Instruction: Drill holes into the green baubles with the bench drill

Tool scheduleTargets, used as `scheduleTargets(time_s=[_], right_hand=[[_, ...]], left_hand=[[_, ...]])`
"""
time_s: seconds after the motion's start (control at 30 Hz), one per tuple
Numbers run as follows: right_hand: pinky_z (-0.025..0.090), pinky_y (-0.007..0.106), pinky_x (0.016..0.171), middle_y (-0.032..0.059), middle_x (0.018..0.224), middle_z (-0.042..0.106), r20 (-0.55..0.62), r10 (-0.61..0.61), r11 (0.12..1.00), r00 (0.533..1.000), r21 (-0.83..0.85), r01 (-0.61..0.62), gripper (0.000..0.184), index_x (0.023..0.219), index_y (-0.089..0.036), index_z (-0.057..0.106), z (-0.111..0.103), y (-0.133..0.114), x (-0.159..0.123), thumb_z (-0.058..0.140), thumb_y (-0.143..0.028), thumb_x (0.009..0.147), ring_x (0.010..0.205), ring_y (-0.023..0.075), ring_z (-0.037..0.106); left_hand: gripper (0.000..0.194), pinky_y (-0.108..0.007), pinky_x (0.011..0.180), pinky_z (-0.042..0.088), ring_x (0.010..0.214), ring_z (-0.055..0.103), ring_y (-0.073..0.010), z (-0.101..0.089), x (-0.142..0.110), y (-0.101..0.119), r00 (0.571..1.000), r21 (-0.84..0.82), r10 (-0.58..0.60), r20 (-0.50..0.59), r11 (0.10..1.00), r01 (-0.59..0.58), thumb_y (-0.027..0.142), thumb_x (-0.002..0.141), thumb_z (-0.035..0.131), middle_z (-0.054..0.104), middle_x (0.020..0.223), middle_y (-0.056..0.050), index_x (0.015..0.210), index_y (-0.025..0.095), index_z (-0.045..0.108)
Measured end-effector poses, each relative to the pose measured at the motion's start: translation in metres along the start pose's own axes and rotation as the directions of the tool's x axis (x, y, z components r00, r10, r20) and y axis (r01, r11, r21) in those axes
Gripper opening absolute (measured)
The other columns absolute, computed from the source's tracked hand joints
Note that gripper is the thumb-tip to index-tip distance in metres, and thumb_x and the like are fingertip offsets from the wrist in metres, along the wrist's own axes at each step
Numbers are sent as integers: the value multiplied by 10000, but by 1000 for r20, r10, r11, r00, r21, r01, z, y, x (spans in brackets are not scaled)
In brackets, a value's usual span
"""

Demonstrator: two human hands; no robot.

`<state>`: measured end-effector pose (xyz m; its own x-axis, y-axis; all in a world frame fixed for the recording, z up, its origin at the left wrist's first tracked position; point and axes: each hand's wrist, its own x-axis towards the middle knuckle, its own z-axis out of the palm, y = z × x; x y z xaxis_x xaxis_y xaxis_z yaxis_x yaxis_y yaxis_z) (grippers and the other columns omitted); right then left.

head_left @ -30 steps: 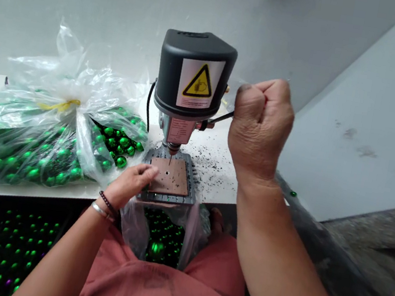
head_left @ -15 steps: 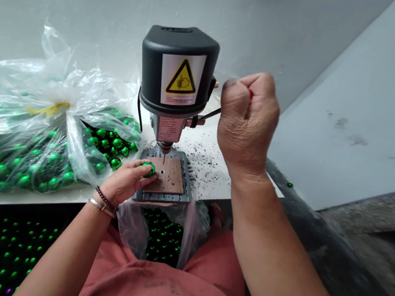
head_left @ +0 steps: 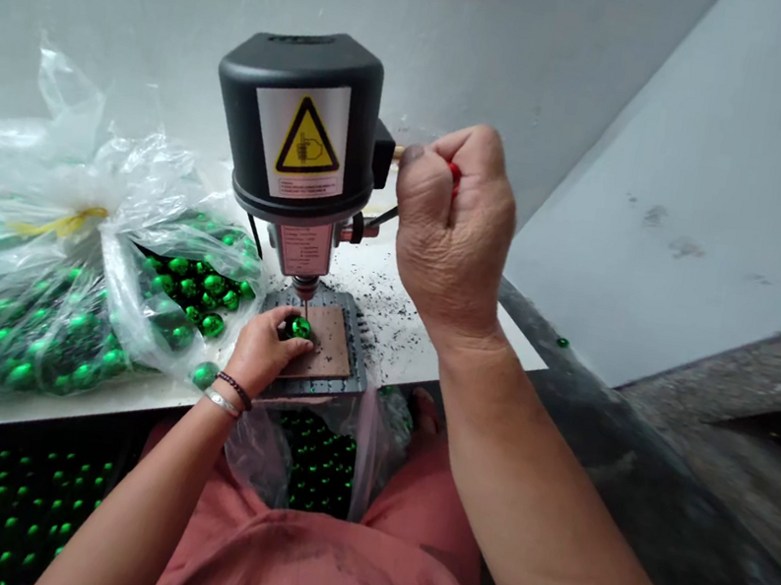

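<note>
A black drill press [head_left: 298, 127] with a yellow warning label stands on the white table. Between thumb and fingers, my left hand [head_left: 263, 347] grips a shiny green ball [head_left: 298, 327] on the brown board [head_left: 333, 343], under the drill bit [head_left: 306, 310]. Whether the bit touches the ball I cannot tell. My right hand [head_left: 452, 233] is closed round the red-tipped feed lever [head_left: 454, 175] at the machine's right side.
On the left lies a clear plastic bag [head_left: 71, 299] of green balls, tied with yellow. One loose ball [head_left: 204, 374] rests near the table edge. Dark shavings [head_left: 386, 317] cover the table right of the press. Below, another bag [head_left: 259, 450] holds green balls.
My left hand has brought the green ball from the board's left side to under the drill bit. My right hand stays on the lever. The view has shifted, so the press appears further left.
</note>
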<state>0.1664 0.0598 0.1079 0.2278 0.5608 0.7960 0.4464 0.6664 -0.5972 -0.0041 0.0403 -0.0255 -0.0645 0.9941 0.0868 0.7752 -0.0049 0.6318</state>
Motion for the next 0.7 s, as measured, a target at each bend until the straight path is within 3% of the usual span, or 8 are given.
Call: scheduleTargets(time_s=[0.2, 0.37, 0.7], right_hand=[[384, 180, 592, -50, 586, 358, 21, 2, 999, 1000, 45, -2, 226, 718, -198, 364, -1, 1, -1, 423, -360, 863, 611, 53, 485], [393, 181, 582, -48, 604, 368, 13, -24, 1000, 1000, 17, 24, 243, 722, -196, 378, -1, 1, -1, 412, -392, 862, 608, 48, 489], [370, 176, 536, -63, 586, 378, -46, -92, 995, 995, -34, 91, 154, 712, -188, 410, -5, 2, -17, 424, -281, 835, 513, 27, 369]], left_hand=[[464, -348, 874, 464, 968, 593, -217, 5, 1, -2, 993, 78, 120, -8, 990, -119, 281, 659, 685, 647, 1086, -82, 1103, 167, 616], [417, -371, 988, 397, 1116, 538, -217, 8, -2, -10, 974, 70, 226, -2, 972, -226, 323, 789, 559, 595, 1209, -110, 1169, 151, 579], [430, -338, 935, 435, 1076, 574, -209, 10, 3, -10, 996, -6, 94, -2, 996, -94, 369, 715, 630, 652, 1135, -49, 1115, 211, 628]])
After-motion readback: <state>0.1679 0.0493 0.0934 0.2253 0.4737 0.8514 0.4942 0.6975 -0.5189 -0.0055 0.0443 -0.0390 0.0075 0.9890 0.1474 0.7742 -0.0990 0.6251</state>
